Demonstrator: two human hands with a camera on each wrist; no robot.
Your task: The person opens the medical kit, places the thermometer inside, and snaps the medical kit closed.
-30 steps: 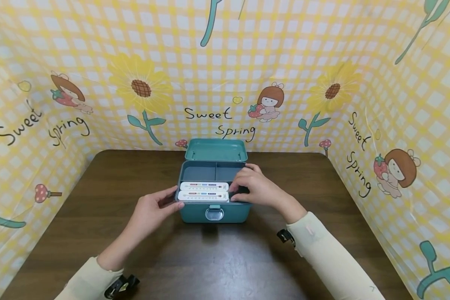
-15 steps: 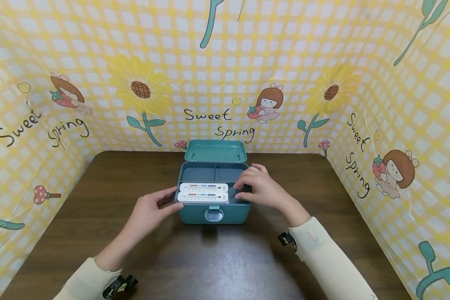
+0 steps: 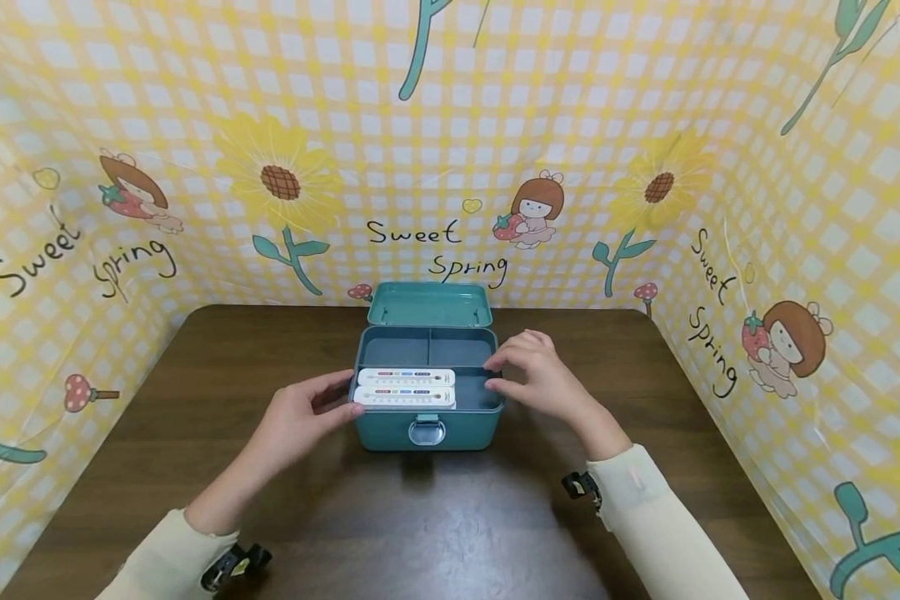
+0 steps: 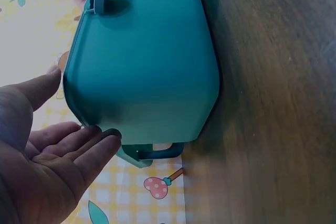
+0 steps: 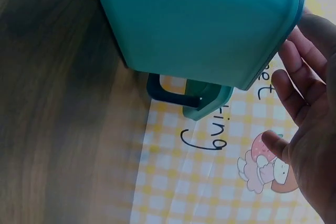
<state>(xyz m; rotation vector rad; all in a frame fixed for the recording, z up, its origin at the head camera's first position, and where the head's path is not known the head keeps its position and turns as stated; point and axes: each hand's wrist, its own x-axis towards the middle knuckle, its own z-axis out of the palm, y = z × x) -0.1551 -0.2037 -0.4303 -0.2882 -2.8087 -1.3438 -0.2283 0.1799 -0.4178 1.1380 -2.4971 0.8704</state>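
A teal storage box [image 3: 386, 433] stands on the table with its lid [image 3: 429, 305] tipped back. Two long white pieces [image 3: 405, 397] printed with coloured labels and a scale lie side by side in its front compartment, toward the left. My left hand [image 3: 296, 417] rests at the box's left end, thumb by the front corner; its fingers [image 4: 97, 153] stretch nearly straight along the side. At the right end, my right hand [image 3: 536, 375] has its fingertips right at the rim, fingers loosely bent and holding nothing.
Behind the white pieces, a divider [image 3: 430, 346] splits the tray into two bare compartments. A metal latch [image 3: 427, 431] is on the box's front, and a dark handle [image 5: 170, 95] hangs behind. Printed yellow checked cloth [image 3: 420, 167] walls in the brown table [image 3: 420, 533].
My right hand has drawn back rightward from beside the white pieces to the box's right rim, uncovering the compartment floor. The left hand keeps its place at the box.
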